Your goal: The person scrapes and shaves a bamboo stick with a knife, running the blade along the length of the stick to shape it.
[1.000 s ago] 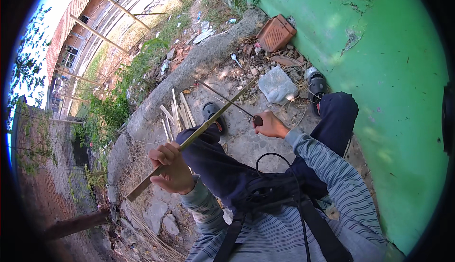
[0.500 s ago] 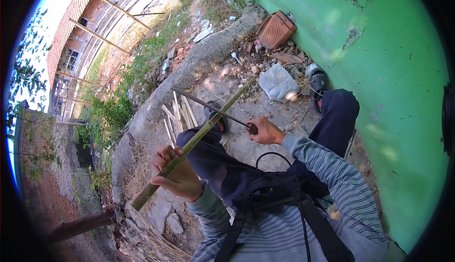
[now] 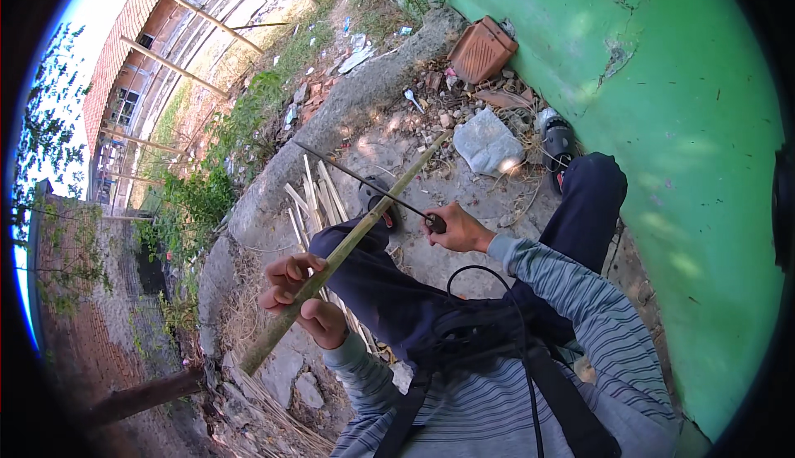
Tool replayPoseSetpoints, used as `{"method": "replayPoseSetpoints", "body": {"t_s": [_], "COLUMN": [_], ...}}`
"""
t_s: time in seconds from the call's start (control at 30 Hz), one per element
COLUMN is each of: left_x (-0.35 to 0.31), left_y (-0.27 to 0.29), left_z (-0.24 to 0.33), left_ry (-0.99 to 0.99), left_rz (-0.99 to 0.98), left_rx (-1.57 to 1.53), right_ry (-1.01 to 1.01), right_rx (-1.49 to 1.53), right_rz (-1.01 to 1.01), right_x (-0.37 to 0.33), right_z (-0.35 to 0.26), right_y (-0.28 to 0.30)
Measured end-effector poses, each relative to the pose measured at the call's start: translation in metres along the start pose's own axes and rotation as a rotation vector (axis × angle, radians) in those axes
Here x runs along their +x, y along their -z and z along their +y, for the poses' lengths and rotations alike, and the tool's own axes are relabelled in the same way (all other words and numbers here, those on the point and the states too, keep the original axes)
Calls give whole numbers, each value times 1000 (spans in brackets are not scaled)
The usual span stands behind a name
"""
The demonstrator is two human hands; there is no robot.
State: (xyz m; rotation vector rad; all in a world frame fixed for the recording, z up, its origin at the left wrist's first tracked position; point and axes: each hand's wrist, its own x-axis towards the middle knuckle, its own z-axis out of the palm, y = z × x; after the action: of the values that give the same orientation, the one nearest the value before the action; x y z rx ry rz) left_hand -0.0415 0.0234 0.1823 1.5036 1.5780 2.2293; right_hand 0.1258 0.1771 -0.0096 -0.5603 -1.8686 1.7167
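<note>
My left hand (image 3: 321,319) holds a long, greenish bamboo strip (image 3: 352,241) near its lower end, the thumb on one side and the fingers on the other. The strip slants up to the right, passing over my left knee. A long knife (image 3: 348,171) with a thin, dark blade is in my right hand (image 3: 460,229), the fingers wrapped round its dark handle. Its blade crosses the strip above the left hand, pointing up and left. Whether the blade touches the strip, I cannot tell.
Several pale split strips (image 3: 319,193) lie by my left shoe. Ahead are rubble, a whitish crumpled sack (image 3: 487,142) and an orange-brown block (image 3: 484,50). A green wall (image 3: 696,168) rises on the right; a low concrete ledge (image 3: 265,197) curves along the left.
The bamboo strip's lower end has shifted slightly right, and the left fingers have eased apart around it. The knife has drawn a little left, its blade now turned more edge-on.
</note>
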Motion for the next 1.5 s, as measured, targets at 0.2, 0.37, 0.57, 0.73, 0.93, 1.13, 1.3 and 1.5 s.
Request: {"method": "replayPoseSetpoints", "body": {"t_s": [0.2,0.37,0.57,0.73,0.93,1.13,1.3,1.5], "left_x": [14,18,2,-6,-11,-11,-11,-13], "left_y": [15,8,-10,-12,-18,-9,-14,-6], "left_z": [-14,-5,-15,-16,-22,-28,-22,-26], "left_ry": [-258,-133,107,88,96,73,73,70], "left_rz": [39,-8,81,-87,33,-21,-84,-56], "left_rx": [208,301,-314,-539,-613,-646,-580,-604], "right_ry": [-10,-4,78,74,122,-6,3,-85], "right_rx": [-8,-15,-158,-218,-278,-250,-268,-213], "right_rz": [-12,-4,-69,-185,-242,-193,-167,-199], "right_x": [1,-1,1,9,8,10,11,13], "right_z": [0,-8,-17,-48,-56,-52,-39,-30], "right_y": [7,7,5,-1,-2,1,1,4]}}
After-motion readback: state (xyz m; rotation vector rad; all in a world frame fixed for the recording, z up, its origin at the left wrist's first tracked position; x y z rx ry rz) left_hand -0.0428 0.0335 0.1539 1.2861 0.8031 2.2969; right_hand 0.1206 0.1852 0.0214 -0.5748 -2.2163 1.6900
